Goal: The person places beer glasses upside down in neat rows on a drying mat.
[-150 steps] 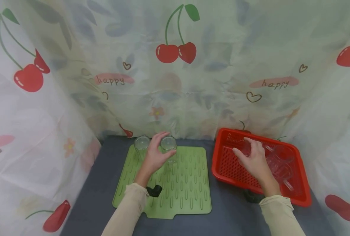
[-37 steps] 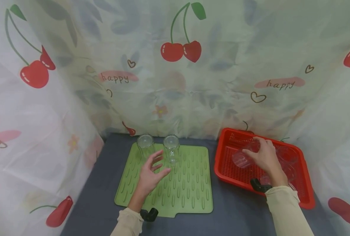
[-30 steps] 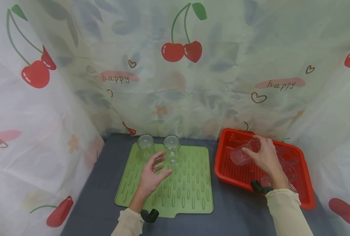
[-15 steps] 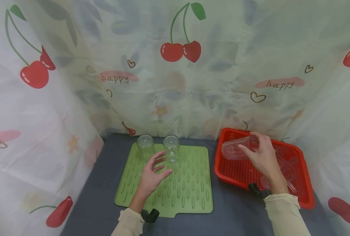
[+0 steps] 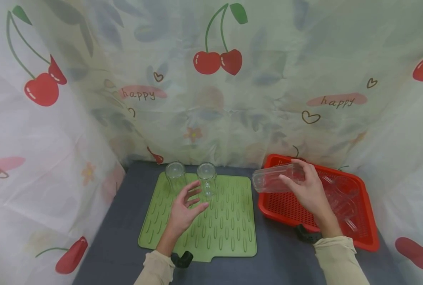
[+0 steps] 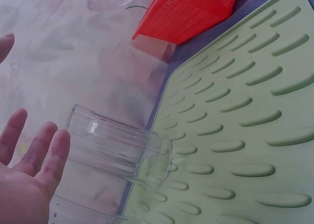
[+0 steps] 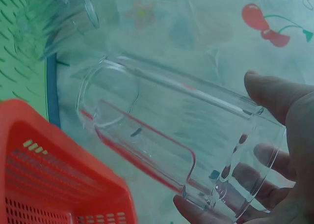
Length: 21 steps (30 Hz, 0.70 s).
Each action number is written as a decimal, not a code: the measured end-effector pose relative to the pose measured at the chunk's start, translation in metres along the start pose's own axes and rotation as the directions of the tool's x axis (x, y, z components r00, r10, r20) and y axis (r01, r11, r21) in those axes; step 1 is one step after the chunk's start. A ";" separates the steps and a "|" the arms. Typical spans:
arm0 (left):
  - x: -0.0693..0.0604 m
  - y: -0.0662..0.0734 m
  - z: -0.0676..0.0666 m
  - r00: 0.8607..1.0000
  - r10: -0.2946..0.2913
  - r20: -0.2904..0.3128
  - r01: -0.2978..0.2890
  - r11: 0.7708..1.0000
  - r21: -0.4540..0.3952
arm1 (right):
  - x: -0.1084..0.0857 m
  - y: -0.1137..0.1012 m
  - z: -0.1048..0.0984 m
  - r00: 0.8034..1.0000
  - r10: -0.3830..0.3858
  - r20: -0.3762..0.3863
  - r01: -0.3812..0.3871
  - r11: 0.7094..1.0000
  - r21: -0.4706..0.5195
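Observation:
My right hand [image 5: 309, 194] grips a clear glass mug [image 5: 273, 179] near one end. It lies tilted sideways above the left rim of the red basket [image 5: 281, 221], its far end pointing left. In the right wrist view the mug's handle [image 7: 147, 145] runs along its lower side. Over the green drying mat [image 5: 229, 221] hovers my left hand [image 5: 183, 211], fingers spread and holding nothing. Just beyond it, two clear glass mugs, one on the left [image 5: 176, 176] and one on the right [image 5: 206, 178], stand at the mat's back edge, apparently bottom up.
More clear glassware [image 5: 343, 202] lies in the basket's right half, pieces overlapping. The basket sits right of the mat on a dark grey tabletop [image 5: 115, 237]. A printed curtain [image 5: 233, 130] closes off the back and both sides.
My right hand, holding nothing at first, has picked a mug out of the basket, turned it sideways and brought it left. My left hand has drawn back from the right mug on the mat.

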<state>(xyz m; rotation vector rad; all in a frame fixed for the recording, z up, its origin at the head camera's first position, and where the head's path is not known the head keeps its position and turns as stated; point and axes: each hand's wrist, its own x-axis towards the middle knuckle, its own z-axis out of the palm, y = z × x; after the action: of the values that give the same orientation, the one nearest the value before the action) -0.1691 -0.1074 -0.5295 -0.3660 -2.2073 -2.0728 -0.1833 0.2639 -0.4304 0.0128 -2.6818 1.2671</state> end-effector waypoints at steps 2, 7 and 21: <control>0.000 0.000 0.001 1.000 0.009 0.000 -0.009 1.000 -0.006 | -0.001 0.000 0.004 1.000 -0.016 0.002 0.016 1.000 0.003; 0.000 0.001 0.003 1.000 0.031 -0.001 -0.031 0.999 -0.016 | -0.005 -0.004 0.015 0.998 -0.054 0.013 0.053 0.998 0.028; 0.003 0.006 0.008 0.999 0.040 0.013 -0.038 0.996 -0.081 | -0.016 -0.016 0.041 0.987 -0.061 0.149 -0.001 0.924 0.383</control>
<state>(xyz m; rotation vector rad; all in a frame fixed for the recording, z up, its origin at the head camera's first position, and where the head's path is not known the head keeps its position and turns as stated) -0.1701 -0.0984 -0.5238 -0.4290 -2.1116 -2.1504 -0.1729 0.2210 -0.4459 0.2136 -2.4959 1.8295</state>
